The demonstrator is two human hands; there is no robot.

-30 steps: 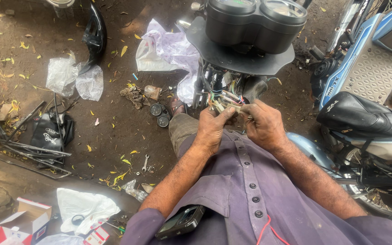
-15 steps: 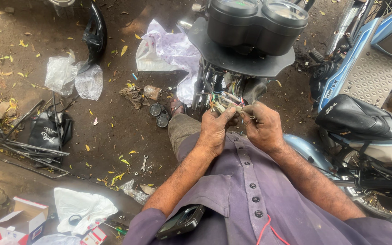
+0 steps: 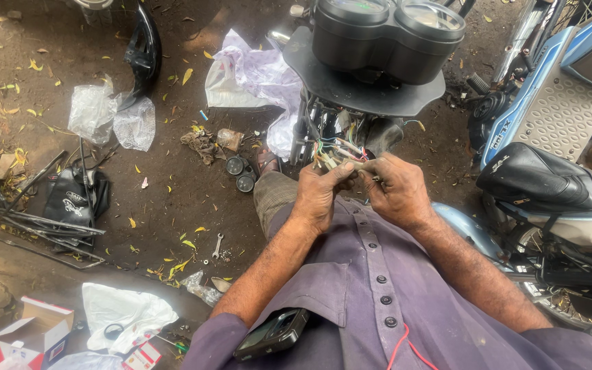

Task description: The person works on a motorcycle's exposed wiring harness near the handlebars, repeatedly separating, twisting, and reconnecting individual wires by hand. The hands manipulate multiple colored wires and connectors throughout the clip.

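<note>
Multicoloured wires (image 3: 337, 152) sit at centre frame, below the instrument cluster (image 3: 386, 31). Left hand (image 3: 320, 195) and right hand (image 3: 397, 192) pinch them in closed fingers; best separate strands gently, without tugging connectors.

Two bare forearms reach up from the lower part of the frame and meet just above its centre. The left hand (image 3: 320, 195) comes in from the lower left, back facing up, fingers (image 3: 340, 171) curled inward and pinched shut at the tips. The right hand (image 3: 397, 190) comes in from the lower right, back also up, fingers bent and closed toward the left hand. The two hands nearly touch, knuckles raised, wrists slightly bent.
</note>
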